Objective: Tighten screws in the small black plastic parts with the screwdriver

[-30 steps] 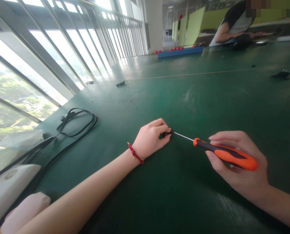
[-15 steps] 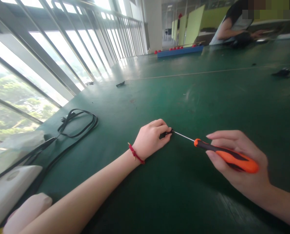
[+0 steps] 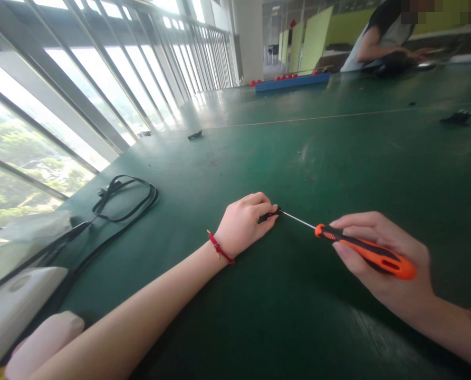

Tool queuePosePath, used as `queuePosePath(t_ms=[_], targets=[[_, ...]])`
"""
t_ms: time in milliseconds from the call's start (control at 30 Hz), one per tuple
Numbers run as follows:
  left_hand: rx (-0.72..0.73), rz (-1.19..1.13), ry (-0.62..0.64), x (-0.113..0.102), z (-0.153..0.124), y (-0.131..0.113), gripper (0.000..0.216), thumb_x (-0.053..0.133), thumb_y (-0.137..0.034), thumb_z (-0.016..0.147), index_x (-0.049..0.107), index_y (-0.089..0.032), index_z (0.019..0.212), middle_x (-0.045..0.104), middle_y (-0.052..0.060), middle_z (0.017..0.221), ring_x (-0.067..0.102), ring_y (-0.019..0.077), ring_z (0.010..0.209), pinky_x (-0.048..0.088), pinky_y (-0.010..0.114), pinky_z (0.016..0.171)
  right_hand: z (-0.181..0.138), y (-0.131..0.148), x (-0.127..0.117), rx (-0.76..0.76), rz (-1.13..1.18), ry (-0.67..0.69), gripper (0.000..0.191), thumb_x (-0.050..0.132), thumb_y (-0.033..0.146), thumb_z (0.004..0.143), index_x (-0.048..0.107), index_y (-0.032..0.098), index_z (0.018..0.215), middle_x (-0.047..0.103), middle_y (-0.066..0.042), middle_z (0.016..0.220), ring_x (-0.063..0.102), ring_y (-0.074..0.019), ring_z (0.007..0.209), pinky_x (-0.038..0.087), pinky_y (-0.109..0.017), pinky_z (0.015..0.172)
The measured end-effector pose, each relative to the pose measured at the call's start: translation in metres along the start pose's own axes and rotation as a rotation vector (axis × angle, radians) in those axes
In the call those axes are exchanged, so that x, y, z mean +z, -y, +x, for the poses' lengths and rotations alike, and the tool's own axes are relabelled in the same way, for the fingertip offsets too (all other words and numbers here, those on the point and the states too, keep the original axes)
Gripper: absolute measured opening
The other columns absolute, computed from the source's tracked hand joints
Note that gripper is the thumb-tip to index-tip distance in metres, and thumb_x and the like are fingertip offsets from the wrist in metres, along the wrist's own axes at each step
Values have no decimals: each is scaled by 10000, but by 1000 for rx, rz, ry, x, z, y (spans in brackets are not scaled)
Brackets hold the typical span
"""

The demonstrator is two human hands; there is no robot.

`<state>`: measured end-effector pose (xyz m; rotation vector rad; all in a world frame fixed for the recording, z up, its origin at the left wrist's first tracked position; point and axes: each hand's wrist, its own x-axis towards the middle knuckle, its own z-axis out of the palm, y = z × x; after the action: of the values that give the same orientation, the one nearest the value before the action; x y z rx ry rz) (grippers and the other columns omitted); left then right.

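Our left fingers (image 3: 261,199) pinching a small black part (image 3: 273,213), our right fingers (image 3: 362,219) holding an orange-and-black screwdriver (image 3: 372,253), its slim metal shaft (image 3: 297,219) between both, green counter (image 3: 259,311) beneath

Green tabletop (image 3: 255,306) with looped black cable (image 3: 155,195), small black piece (image 3: 194,135), blue bar (image 3: 292,83).

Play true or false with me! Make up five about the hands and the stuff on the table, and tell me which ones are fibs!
1. The right hand holds a screwdriver. True.
2. The screwdriver's handle is blue. False: it is orange and black.
3. The left hand pinches a small black piece. True.
4. The left hand has a watch at its wrist. False: that's a red bracelet.
5. A looped black cord lies on the green table. True.
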<state>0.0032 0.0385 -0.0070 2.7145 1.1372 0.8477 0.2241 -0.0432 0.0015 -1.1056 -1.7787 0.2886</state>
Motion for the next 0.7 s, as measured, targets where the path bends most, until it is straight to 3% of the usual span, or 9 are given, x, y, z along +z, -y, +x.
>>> queuePosePath(t_ms=[100,167,233,300,400,533,633,700], targets=[[-3,-8,-2,0,0,0,178,555,-230,862,717,-164,896,687,53,917,641,147,796,550,255,709,0,0,0,-49,46,-119,363,661,140,724,544,236,1054,564,-18,897,619,-133,729,544,-241,578],[-4,-11,-2,0,0,0,178,555,-230,863,718,-168,898,689,52,920,643,146,798,552,255,710,1,0,1,-58,38,-96,397,664,156,726,528,241,1088,558,-7,862,603,-123,673,541,-251,568],[-4,-12,-3,0,0,0,180,555,-234,865,720,-170,899,690,52,921,644,145,797,553,256,711,2,1,1,-42,-1,-25,294,643,183,761,544,251,1029,572,7,802,582,-106,596,498,-226,476],[-4,-11,-4,0,0,1,178,561,-235,862,721,-170,905,690,51,919,644,144,794,555,256,710,3,2,2,-44,-3,-58,266,634,171,768,552,254,1007,578,1,826,596,-109,624,497,-217,471],[-4,-12,-4,0,0,1,177,569,-233,857,723,-165,911,690,50,919,644,145,792,557,255,705,3,3,3,-66,35,-132,422,666,149,724,521,252,1107,554,-2,839,613,-133,693,546,-251,570],[1,-13,-4,1,0,1,179,568,-236,859,726,-164,900,690,47,919,643,143,787,556,254,702,0,2,2,-24,-9,-16,261,641,177,768,555,246,1005,574,12,769,605,-117,642,502,-219,493],[2,-9,-8,0,0,1,174,571,-229,854,727,-164,898,689,48,913,643,142,783,554,249,694,-1,0,1,-66,37,-122,433,673,150,715,524,252,1109,572,-14,902,612,-141,744,542,-261,597],[3,-8,-8,0,0,0,177,568,-229,855,727,-166,901,690,50,913,644,143,784,554,248,696,0,0,1,-76,29,-96,464,676,161,710,509,261,1131,567,-8,874,599,-143,718,539,-278,597]])
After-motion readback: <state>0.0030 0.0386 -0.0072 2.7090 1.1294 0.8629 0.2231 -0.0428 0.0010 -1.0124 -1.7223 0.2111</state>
